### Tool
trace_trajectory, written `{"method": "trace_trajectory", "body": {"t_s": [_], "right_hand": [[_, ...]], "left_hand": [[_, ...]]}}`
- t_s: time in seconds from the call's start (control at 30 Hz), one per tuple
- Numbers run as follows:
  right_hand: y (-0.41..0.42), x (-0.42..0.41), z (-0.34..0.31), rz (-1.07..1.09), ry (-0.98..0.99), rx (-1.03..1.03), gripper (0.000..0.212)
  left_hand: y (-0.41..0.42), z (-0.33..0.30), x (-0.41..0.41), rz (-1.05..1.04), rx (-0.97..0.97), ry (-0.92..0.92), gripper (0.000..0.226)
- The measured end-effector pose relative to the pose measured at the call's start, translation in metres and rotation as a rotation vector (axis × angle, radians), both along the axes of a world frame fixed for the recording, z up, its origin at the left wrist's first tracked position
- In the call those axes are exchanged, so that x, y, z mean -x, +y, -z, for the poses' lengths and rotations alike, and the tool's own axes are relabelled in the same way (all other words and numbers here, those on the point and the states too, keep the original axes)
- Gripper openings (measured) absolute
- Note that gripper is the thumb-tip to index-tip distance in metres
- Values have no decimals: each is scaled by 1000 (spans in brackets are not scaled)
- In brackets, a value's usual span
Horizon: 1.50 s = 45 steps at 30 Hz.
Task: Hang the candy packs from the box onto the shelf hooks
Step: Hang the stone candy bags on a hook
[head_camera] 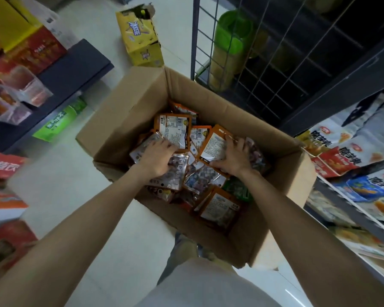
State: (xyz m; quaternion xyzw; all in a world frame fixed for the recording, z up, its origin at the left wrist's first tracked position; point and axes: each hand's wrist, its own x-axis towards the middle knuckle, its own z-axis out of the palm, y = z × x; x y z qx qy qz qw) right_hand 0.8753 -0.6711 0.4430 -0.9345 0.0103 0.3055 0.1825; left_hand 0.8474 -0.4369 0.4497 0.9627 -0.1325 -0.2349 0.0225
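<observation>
Candy packs (187, 156) fill the box (129, 107) beneath both hands, each gripping one.

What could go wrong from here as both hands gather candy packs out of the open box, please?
1. Each hand, the left hand and right hand, presses into a loose, overlapping heap of candy packs; extras may lift and drop with the grip.
2. Glossy packs could slide free.
3. The cardboard box sits close against the wire rack, so rising packs might snag.

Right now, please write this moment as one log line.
stage: picking | left hand: grips candy pack | right hand: grips orange pack | box: open, on floor
</observation>
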Motion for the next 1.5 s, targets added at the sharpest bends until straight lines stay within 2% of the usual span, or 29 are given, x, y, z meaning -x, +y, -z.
{"method": "trace_trajectory", "body": {"t_s": [0.07, 0.2, 0.37, 0.47, 0.53, 0.63, 0.7, 0.8, 0.87, 0.97, 1.07, 1.1, 1.17, 1.27, 1.37, 1.43, 1.5], "right_hand": [[-1, 2, -2, -33, 33, -22, 107], [-4, 11, -7, -125, 19, 101, 112], [-2, 23, -7, -166, -126, 156, 92], [-3, 21, -4, -125, -142, 114, 94], [-5, 16, -5, -65, -143, 61, 89], [-4, 17, -22, -69, -244, 46, 60], [-3, 26, -42, 7, -269, -42, 44], [-12, 45, -83, 271, -388, -254, 28], [-25, 62, -115, 423, -514, -405, 15], [-47, 87, -159, 662, -549, -714, 14], [-59, 108, -186, 847, -393, -1228, 18], [-60, 114, -190, 884, -338, -1323, 23], [-64, 125, -196, 932, -299, -1353, 25], [-83, 144, -200, 1046, -333, -1368, 10], [-123, 171, -200, 1081, -388, -1353, 6], [-154, 194, -199, 1083, -451, -1300, 12], [-189, 219, -192, 1124, -533, -1183, 24]], "left_hand": [[0, -1, 1, 4, 8, 1, 58], [-1, -10, 1, 19, -10, 7, 58], [-3, -19, -4, 150, -112, -60, 56], [0, -27, -5, 155, -53, -134, 51], [4, -34, -6, 108, 33, -202, 44], [10, -51, -2, -69, 210, -289, 34], [12, -66, 6, -310, 457, -300, 25], [11, -88, 19, -715, 855, -287, 14], [4, -99, 23, -816, 1024, -301, 16], [-16, -120, 28, -834, 1193, -264, 20], [-47, -142, 36, -760, 1241, -223, 27], [-60, -150, 41, -731, 1261, -198, 29], [-89, -166, 54, -689, 1298, -146, 27], [-135, -187, 77, -650, 1433, -2, 24], [-184, -199, 95, -609, 1475, 79, 21], [-221, -204, 110, -613, 1500, 165, 19], [-260, -205, 129, -672, 1532, 327, 28]]}}
